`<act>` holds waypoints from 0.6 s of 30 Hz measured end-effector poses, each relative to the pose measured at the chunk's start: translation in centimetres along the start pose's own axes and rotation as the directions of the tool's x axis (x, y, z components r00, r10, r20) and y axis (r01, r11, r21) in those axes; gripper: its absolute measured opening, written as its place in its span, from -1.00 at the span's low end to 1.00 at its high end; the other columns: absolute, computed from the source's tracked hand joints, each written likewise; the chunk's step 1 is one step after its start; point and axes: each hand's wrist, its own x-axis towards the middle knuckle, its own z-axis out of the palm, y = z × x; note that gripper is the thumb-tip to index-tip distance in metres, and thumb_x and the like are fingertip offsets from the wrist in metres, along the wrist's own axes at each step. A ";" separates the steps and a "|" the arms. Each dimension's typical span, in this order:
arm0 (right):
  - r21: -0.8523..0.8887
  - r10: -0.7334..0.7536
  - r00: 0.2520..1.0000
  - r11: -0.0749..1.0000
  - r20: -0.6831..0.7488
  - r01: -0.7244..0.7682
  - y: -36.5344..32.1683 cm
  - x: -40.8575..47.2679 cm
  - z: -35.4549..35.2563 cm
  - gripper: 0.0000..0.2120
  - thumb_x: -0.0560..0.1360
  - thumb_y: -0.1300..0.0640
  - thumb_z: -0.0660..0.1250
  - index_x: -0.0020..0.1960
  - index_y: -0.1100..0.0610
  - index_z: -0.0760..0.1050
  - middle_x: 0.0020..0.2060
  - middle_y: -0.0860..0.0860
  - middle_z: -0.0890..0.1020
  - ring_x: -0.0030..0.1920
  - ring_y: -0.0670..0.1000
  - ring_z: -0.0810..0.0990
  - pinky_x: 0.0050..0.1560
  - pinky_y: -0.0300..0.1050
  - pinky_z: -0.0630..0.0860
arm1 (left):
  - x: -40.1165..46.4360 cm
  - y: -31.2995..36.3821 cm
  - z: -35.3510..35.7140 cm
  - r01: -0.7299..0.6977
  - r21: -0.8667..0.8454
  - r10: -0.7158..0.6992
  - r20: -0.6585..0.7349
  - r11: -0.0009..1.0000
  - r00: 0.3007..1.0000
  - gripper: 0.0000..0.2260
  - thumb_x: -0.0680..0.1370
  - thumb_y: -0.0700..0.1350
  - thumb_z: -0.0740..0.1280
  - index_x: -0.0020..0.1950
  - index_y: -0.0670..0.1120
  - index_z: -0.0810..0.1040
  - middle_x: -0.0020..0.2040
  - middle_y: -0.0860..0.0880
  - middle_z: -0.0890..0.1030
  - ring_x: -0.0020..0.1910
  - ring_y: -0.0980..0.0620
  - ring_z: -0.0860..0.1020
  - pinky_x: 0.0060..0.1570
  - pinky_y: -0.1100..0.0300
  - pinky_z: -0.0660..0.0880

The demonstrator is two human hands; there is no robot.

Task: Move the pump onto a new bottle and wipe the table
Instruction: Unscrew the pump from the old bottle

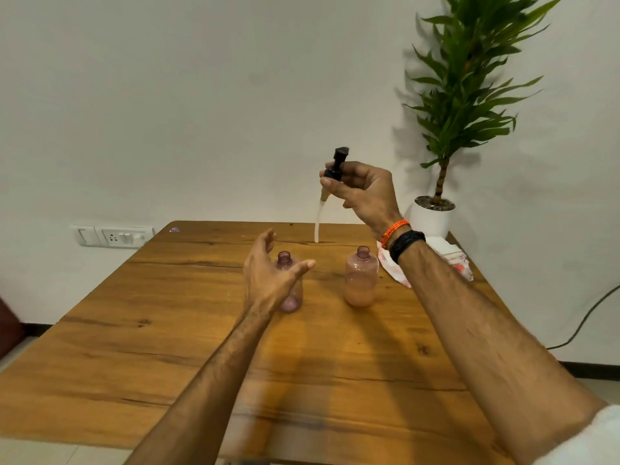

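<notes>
My right hand [364, 193] pinches a dark pump [337, 164] and holds it high above the table; its pale dip tube [318, 219] hangs down. Two pink bottles stand uncapped on the wooden table [167, 330]. The left bottle [291, 298] looks nearly empty and is partly hidden behind my left hand [268, 273], which hovers open in front of it with fingers spread. The right bottle [361, 278] holds pale liquid in its lower half and stands free, below and slightly right of the pump.
A white and pink patterned cloth [449, 258] lies at the table's far right edge, partly behind my right forearm. A potted plant [432, 216] stands in the corner behind it. A wall socket panel [112, 234] sits left of the table.
</notes>
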 end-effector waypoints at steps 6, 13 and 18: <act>-0.104 0.012 0.998 0.994 -0.064 -0.019 0.2 0.1 -4.5 -0.67 0.39 0.13 0.51 0.13 0.15 0.61 -0.05 0.01 0.71 -0.06 -0.12 0.67 -0.37 -0.35 0.49 | -0.9 3.4 4.0 -0.133 -0.025 0.135 0.094 0.991 0.986 -0.25 0.25 0.08 0.61 0.37 -0.05 0.42 0.28 0.03 0.55 0.15 0.14 0.54 0.06 0.23 0.56; -0.161 0.004 0.996 0.987 -0.087 -0.018 1.5 -0.1 -7.5 -0.66 0.38 0.15 0.51 0.13 0.17 0.61 -0.03 0.03 0.71 -0.06 -0.14 0.67 -0.31 -0.45 0.46 | -2.0 2.6 9.7 0.040 0.046 -0.050 0.245 0.998 0.968 -0.14 0.24 0.04 0.62 0.45 -0.08 0.31 0.42 -0.05 0.44 0.38 -0.04 0.42 0.32 -0.06 0.45; -0.190 0.008 0.997 0.982 -0.078 -0.023 2.5 0.2 -7.9 -0.66 0.38 0.14 0.51 0.14 0.16 0.61 -0.01 0.02 0.71 -0.04 -0.16 0.66 -0.25 -0.41 0.47 | -1.8 1.7 11.0 0.049 0.076 -0.067 0.250 0.996 0.966 -0.15 0.26 0.05 0.61 0.45 -0.09 0.32 0.41 -0.07 0.46 0.38 -0.05 0.43 0.34 -0.03 0.43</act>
